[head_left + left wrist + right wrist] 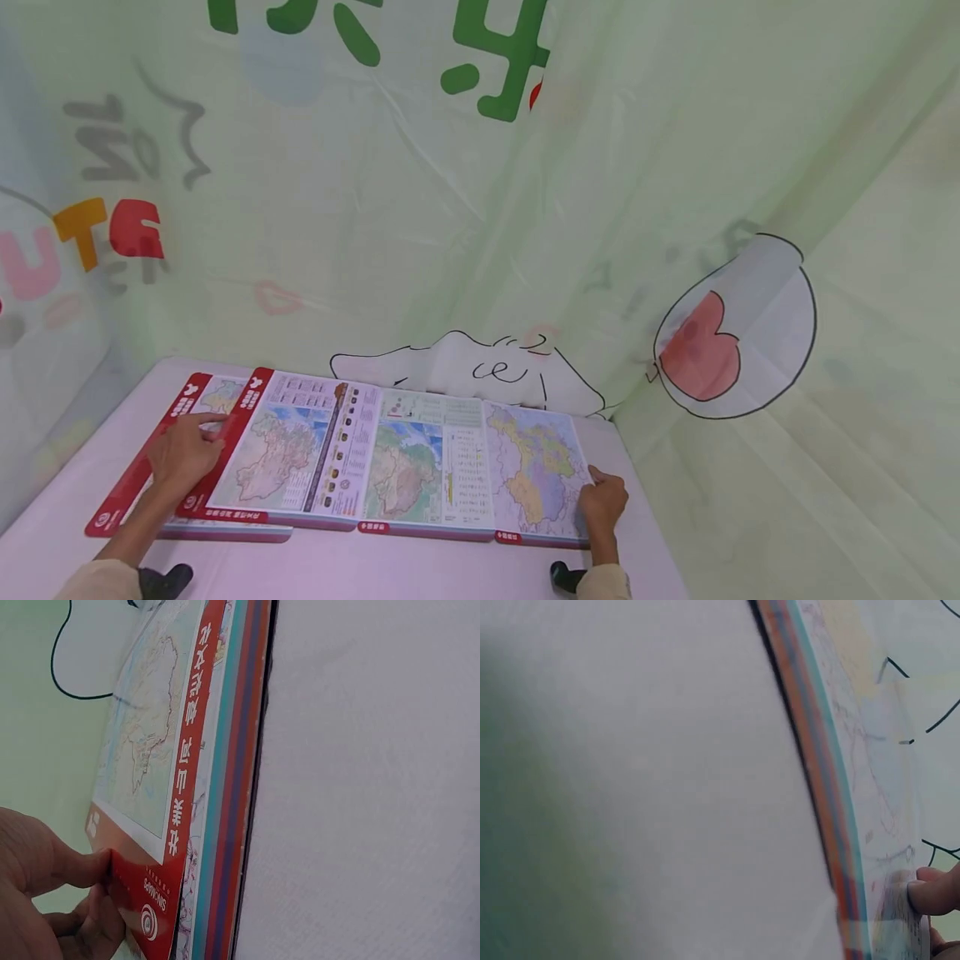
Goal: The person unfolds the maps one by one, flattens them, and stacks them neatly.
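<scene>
A long folding map [427, 467] lies spread in three printed panels on the table, with a red strip along its left edge. My left hand [183, 450] pinches that red edge between thumb and fingers. In the left wrist view, the left thumb [90, 868] presses the red corner of the map [150, 889]. At the opposite end, my right hand [602, 504] pinches the map's right edge. The right wrist view shows only that hand's thumb [934, 891] and part of a finger, at the map's corner [896, 922]. Another red-edged map [135, 483] lies partly covered under the left end.
The pale table [420, 575] reaches to a printed curtain [337, 250] behind the maps, which also hangs along the sides. Striped colour bands run along the map's near edge. Black straps [167, 581] sit at both wrists.
</scene>
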Demonstrator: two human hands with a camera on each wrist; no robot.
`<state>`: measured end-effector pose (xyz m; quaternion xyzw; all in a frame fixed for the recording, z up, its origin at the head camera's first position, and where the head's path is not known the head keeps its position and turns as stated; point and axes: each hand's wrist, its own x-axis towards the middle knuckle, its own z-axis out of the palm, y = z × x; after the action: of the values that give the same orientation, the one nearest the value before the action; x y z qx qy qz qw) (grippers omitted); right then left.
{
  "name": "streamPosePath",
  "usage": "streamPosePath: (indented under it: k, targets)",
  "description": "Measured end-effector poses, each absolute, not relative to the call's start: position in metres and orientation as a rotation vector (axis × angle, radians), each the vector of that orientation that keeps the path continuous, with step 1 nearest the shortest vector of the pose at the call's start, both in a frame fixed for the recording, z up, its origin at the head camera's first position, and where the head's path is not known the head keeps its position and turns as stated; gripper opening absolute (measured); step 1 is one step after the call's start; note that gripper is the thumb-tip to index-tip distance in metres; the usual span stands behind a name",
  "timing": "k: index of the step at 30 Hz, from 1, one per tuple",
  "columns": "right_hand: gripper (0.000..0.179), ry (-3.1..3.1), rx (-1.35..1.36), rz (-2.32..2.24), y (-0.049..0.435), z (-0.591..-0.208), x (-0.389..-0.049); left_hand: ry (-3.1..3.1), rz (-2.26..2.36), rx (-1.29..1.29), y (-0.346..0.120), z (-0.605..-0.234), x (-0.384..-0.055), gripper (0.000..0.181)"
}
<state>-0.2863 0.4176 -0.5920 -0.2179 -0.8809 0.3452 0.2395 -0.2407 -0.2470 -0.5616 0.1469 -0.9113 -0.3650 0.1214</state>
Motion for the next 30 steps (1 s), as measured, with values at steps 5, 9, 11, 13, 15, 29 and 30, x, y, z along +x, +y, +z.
streamPosePath:
  k: [5, 9, 11, 13, 15, 29, 30]
  targets:
    - [0.051, -2.45, -0.705, 0.889, 0.402, -0.593, -0.288, -2.605, -1.025, 0.472, -0.252, -0.57, -0.234, 0.056]
    - [0.045, -2.562, -0.805, 0.813, 0.389, -0.59, -0.289, -2.586, -0.996, 0.48, -0.259, -0.576, -0.224, 0.058]
    - [0.042, -2.651, -0.846, 0.762, 0.38, -0.582, -0.287, -2.603, -0.983, 0.481, -0.262, -0.576, -0.217, 0.06]
    - [0.048, -2.738, -0.846, 0.712, 0.366, -0.568, -0.285, -2.623, -0.965, 0.478, -0.265, -0.574, -0.209, 0.061]
    - [0.061, -2.809, -0.79, 0.699, 0.345, -0.545, -0.279, -2.643, -0.926, 0.455, -0.269, -0.571, -0.199, 0.064]
    - [0.07, -3.05, 0.429, 0.653, 0.153, -0.536, -0.233, -2.719, -0.62, 0.169, -0.277, -0.588, -0.163, 0.084]
    - [0.071, -3.09, 0.482, 0.621, 0.143, -0.54, -0.23, -2.72, -0.614, 0.163, -0.278, -0.592, -0.162, 0.083]
